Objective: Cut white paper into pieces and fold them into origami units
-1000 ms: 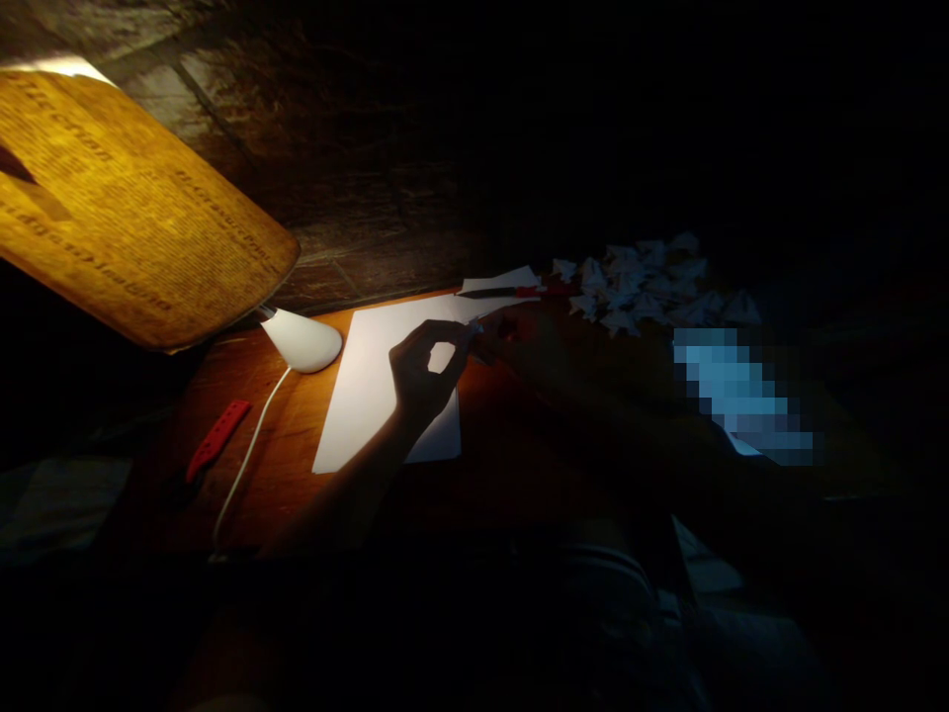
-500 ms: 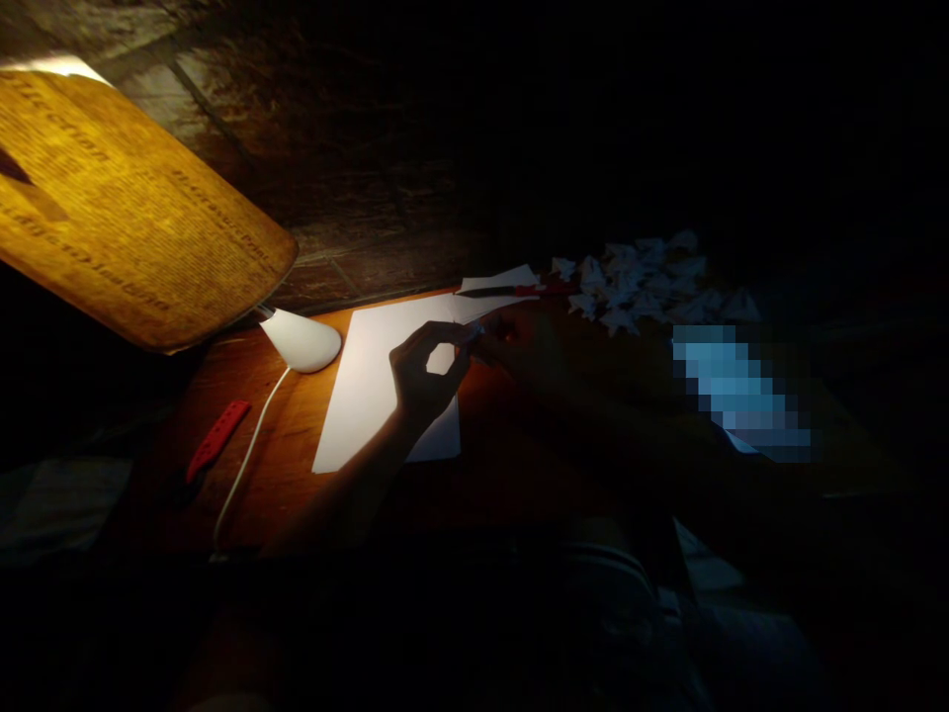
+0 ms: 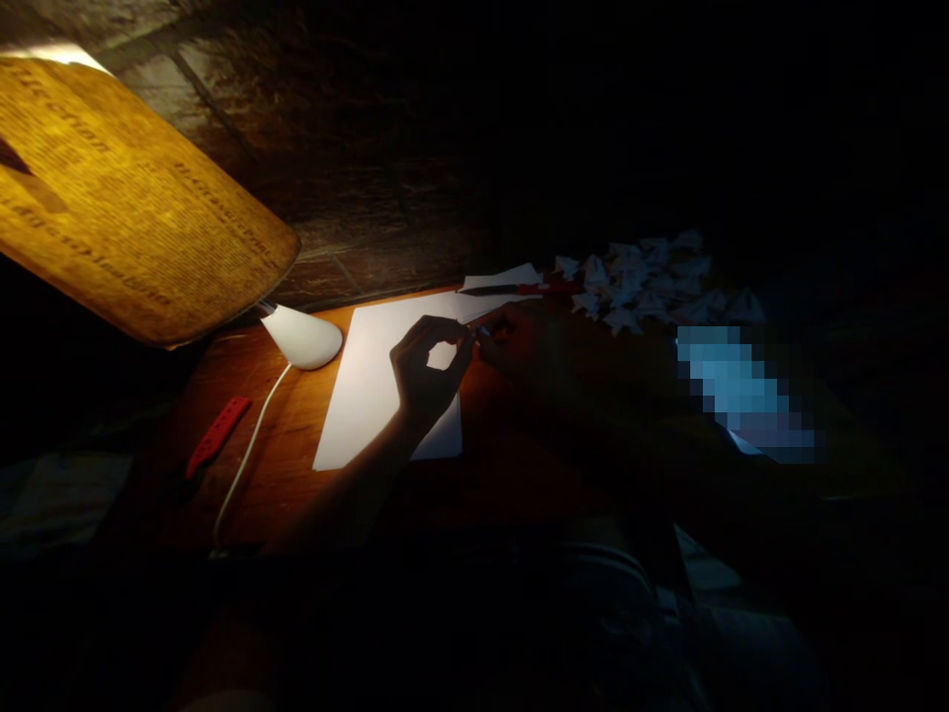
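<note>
Over the sheets of white paper [image 3: 371, 396], my left hand [image 3: 426, 366] makes a ring with thumb and forefinger, their tips pinched together. My right hand [image 3: 515, 341] meets it fingertip to fingertip in deep shadow. Between the two sets of fingertips a small pale bit of folded paper [image 3: 480, 332] shows, mostly covered by the fingers. Just beyond the hands lie a smaller piece of white paper [image 3: 519, 277] and a dark, thin tool with a red part [image 3: 526, 290], whose kind I cannot make out.
Folded paper shapes [image 3: 638, 277] are heaped at the back right, near a blurred-out, glowing screen [image 3: 741, 391]. A lamp with a yellow printed shade [image 3: 148, 198] and white base [image 3: 303, 338] stands left. Its cord [image 3: 248, 455] crosses the wooden table [image 3: 282, 435] beside a red-handled object [image 3: 218, 435].
My fingers have shifted slightly on the bit of paper, and less of it shows now. Both hands stay together in nearly the same place.
</note>
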{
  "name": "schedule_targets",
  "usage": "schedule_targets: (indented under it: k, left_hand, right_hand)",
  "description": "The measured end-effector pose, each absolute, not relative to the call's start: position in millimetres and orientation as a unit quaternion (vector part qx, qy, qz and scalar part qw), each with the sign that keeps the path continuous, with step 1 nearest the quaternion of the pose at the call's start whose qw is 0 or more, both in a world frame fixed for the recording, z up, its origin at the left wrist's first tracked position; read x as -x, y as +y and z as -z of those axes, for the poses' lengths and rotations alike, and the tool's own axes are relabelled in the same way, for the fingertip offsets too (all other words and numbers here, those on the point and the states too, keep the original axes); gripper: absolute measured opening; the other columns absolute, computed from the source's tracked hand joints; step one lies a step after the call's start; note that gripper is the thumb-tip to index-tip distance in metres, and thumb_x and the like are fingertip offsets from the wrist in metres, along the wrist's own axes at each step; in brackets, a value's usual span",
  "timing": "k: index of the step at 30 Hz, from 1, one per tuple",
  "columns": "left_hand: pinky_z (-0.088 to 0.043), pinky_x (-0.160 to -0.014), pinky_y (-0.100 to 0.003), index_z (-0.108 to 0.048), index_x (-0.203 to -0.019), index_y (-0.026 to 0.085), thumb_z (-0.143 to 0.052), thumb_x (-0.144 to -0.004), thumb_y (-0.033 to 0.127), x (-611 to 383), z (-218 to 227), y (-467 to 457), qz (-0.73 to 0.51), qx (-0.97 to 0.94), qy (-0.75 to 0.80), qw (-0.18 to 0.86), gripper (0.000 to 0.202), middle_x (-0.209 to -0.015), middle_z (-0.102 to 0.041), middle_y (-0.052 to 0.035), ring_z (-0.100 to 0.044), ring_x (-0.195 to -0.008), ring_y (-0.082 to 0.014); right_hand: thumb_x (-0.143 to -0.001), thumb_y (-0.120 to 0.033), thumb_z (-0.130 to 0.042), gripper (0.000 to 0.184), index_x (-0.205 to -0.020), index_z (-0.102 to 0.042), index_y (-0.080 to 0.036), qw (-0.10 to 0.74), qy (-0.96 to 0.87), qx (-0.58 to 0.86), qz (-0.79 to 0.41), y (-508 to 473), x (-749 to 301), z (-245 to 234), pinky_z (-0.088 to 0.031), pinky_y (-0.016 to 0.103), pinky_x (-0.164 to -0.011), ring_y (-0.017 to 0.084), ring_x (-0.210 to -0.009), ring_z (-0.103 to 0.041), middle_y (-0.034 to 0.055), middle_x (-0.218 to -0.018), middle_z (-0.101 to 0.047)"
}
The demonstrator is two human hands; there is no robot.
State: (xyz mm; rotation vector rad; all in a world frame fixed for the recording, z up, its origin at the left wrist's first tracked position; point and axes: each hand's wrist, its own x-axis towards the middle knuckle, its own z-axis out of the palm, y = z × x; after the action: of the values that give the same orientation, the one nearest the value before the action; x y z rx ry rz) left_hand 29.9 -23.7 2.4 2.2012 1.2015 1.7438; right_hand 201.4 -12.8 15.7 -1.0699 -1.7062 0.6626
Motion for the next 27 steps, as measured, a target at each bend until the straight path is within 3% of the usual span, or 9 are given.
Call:
schedule_targets:
  k: [7, 21, 27]
  left_hand:
    - [-0.061, -0.073, -0.032, -0.078, -0.092, 0.022, -0.073, -0.089, 0.014, -28.5, -1.1, -23.6, -0.560, -0.725, 0.396, 0.056, 0.010, -0.093, -0.078, -0.0032, -0.072, -0.082, -0.0161]
    - [-0.061, -0.072, -0.031, -0.075, -0.086, 0.022, -0.069, -0.085, 0.009, -30.1, -5.6, -25.7, -0.555, -0.731, 0.395, 0.043, 0.014, -0.087, -0.077, -0.0015, -0.072, -0.079, -0.0155]
    - [-0.060, -0.073, -0.030, -0.075, -0.088, 0.021, -0.070, -0.087, 0.011, -28.6, -4.3, -25.5, -0.560, -0.725, 0.394, 0.073, 0.011, -0.089, -0.077, -0.0023, -0.073, -0.080, -0.0150]
  right_hand:
    - [-0.086, -0.030, -0.076, 0.006, -0.085, -0.074, -0.024, 0.479, -0.719, 0.449, -0.230, -10.0, -199.8, -8.4, -0.047, 0.041, -0.085, 0.025, -0.087, -0.062, 0.0060, -0.088, -0.075]
    - [-0.094, -0.038, -0.070, 0.016, -0.086, -0.074, -0.024, 0.439, -0.771, 0.439, -0.141, -12.5, -199.9, -10.5, -0.040, 0.044, -0.091, 0.028, -0.094, -0.061, 0.0057, -0.086, -0.075]
    - [-0.091, -0.029, -0.071, 0.008, -0.088, -0.074, -0.022, 0.436, -0.775, 0.438, -0.135, -13.0, -200.8, -11.6, -0.039, 0.044, -0.090, 0.029, -0.094, -0.062, 0.0067, -0.088, -0.075]
